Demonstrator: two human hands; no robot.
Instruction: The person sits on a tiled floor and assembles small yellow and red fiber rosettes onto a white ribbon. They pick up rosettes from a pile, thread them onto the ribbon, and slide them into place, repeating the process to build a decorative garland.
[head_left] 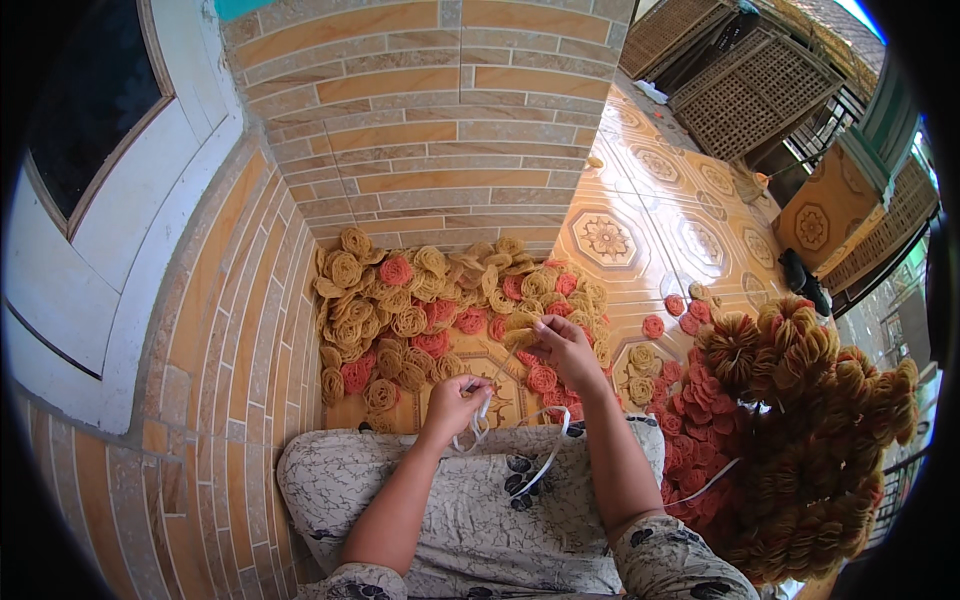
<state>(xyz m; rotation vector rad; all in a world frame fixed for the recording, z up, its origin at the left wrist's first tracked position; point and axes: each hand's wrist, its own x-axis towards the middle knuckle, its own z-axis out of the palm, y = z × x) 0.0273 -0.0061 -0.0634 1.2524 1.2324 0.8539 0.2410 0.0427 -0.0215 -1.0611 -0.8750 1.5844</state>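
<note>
Sitting in a corner where two stretches of striped tan-and-orange wall meet, the person works over a glossy floor of tiles printed with brown medallions. To the left stands a white door frame with a dark pane set in wood; a sliver of turquoise shows at the top of the wall. Past the wall's right-hand edge the floor runs on, bright with reflected daylight, toward woven lattice panels and a tiled block bearing the same kind of medallion. The visible printing is ornament, on the tiles and on the pale garment with its dark flower shapes.

Against the wall lies a loose heap of tan rosettes, with coral rosettes scattered among them. The right hand pinches a single tan rosette between its fingertips, held just above the heap in front of the lap. The left hand, lower and nearer the body, is closed on white cord, which loops down over the garment. A thin line joins its fingertips to the rosette (needle or strand, one cannot tell). Beside the right knee rises a big bundle of threaded rosettes, tan with coral edges.
</note>
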